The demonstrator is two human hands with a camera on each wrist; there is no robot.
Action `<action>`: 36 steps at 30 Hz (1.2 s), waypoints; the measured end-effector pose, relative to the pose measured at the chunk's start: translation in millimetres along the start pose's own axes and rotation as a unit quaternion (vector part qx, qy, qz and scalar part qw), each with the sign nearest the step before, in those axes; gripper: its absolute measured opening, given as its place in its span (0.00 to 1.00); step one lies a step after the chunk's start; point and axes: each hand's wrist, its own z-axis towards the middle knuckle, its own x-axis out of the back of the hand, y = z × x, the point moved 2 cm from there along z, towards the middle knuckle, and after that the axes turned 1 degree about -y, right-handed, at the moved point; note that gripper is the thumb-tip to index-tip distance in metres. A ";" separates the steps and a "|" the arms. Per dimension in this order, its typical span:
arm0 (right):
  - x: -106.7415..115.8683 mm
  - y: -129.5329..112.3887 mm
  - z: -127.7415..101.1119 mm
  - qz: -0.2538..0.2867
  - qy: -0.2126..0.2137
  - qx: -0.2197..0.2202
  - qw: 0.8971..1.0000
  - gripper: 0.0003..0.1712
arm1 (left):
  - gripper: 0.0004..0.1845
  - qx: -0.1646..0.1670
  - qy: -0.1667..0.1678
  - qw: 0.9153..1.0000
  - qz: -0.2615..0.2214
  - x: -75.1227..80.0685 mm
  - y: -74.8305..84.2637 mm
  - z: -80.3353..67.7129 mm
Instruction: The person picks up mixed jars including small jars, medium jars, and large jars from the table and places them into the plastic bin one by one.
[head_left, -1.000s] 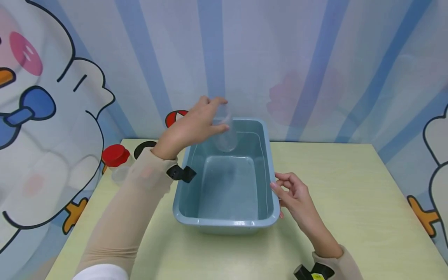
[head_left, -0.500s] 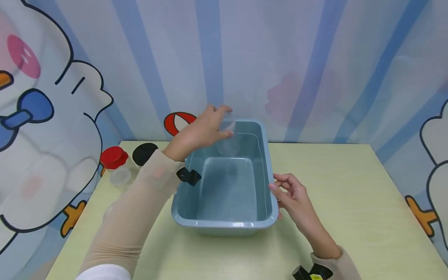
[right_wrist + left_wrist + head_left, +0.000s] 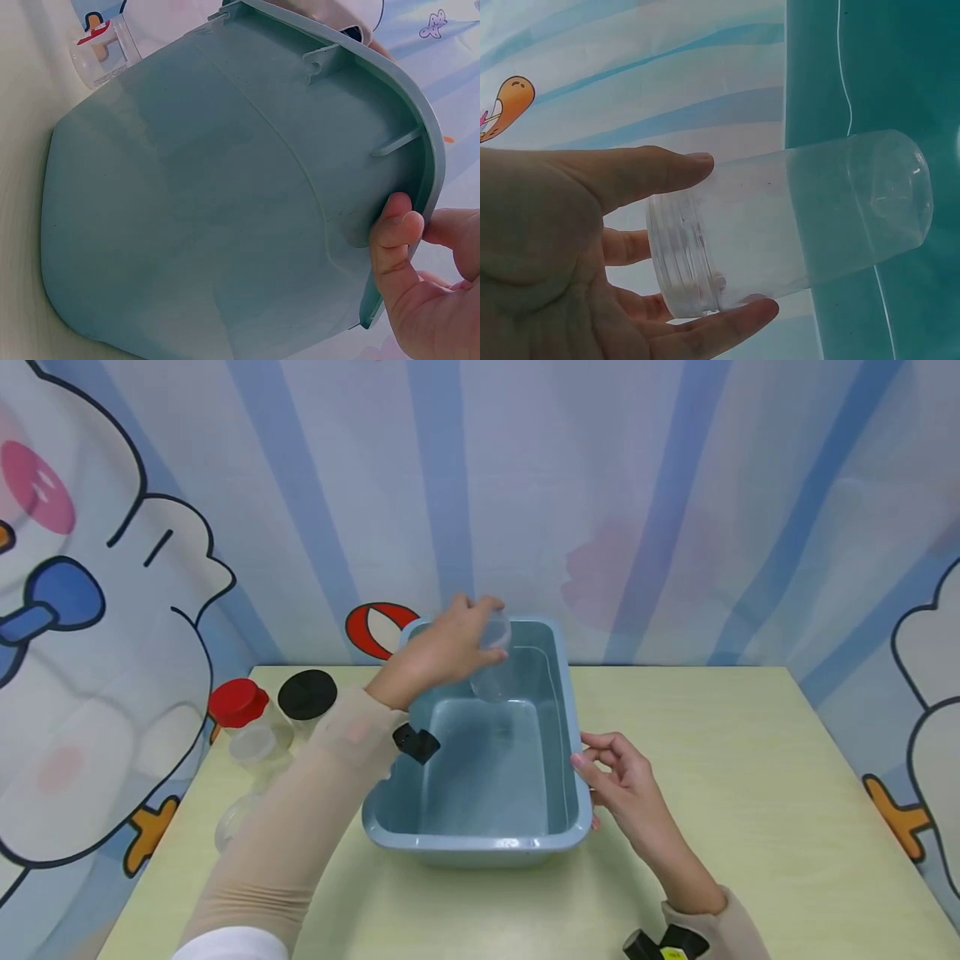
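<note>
My left hand [image 3: 448, 647] holds a clear, lidless plastic jar [image 3: 492, 681] over the far end of a blue plastic basin [image 3: 480, 842]. Seen from the left wrist, thumb and fingers pinch the threaded neck of the jar [image 3: 757, 225], its closed base pointing away from the palm and overlapping the basin wall [image 3: 900, 307]. At the basin's right side, my right hand [image 3: 622, 785] grips the rim, thumb on top. The right wrist view shows its fingers [image 3: 394, 247] curled beneath that rim, against the outer wall.
Left of the basin stand a jar with a red lid [image 3: 238, 702] and one with a black lid [image 3: 307, 693]. Two clear pieces, a nearer one [image 3: 234, 820] partly behind the sleeve and another [image 3: 253, 745], are beside them. A cartoon-printed cloth [image 3: 525, 485] backs the table [image 3: 712, 760].
My left hand has moved down and slightly right, lowering the jar further into the basin. More of the lidded jars shows beside the sleeve. The right hand keeps its grip.
</note>
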 end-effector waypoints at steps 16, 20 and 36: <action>-0.5 -0.6 -0.9 0.002 -0.004 0.006 1.000 0.22 | 0.36 0.004 -0.014 1.000 -0.002 -16.6 1.6 11.4; -0.4 -0.1 -0.6 0.004 -0.004 0.006 1.000 0.22 | 0.36 0.001 -0.013 1.000 0.002 -21.4 1.5 15.2; -0.2 2.5 0.3 0.013 -0.006 0.008 1.000 0.21 | 0.37 -0.001 -0.030 0.999 0.014 -39.9 0.7 32.3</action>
